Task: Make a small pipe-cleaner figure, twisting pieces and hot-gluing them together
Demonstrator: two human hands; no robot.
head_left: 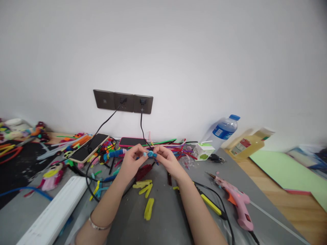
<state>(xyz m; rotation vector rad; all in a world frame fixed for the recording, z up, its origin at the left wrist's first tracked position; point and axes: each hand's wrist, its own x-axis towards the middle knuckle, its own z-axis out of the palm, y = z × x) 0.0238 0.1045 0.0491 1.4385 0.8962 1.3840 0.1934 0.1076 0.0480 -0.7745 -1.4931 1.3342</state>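
Both hands meet over the grey mat, fingers pinched on a small blue pipe cleaner piece. My left hand grips its left end and my right hand its right end. A dark red fuzzy piece lies just below the hands. Several folded yellow pipe cleaner bits lie nearer to me on the mat. A bracelet circles my left wrist.
A pink glue gun and a yellow-handled tool lie to the right. Two phones charge by the wall sockets. A juice carton, water bottle, white tray and piles of coloured pipe cleaners surround the hands.
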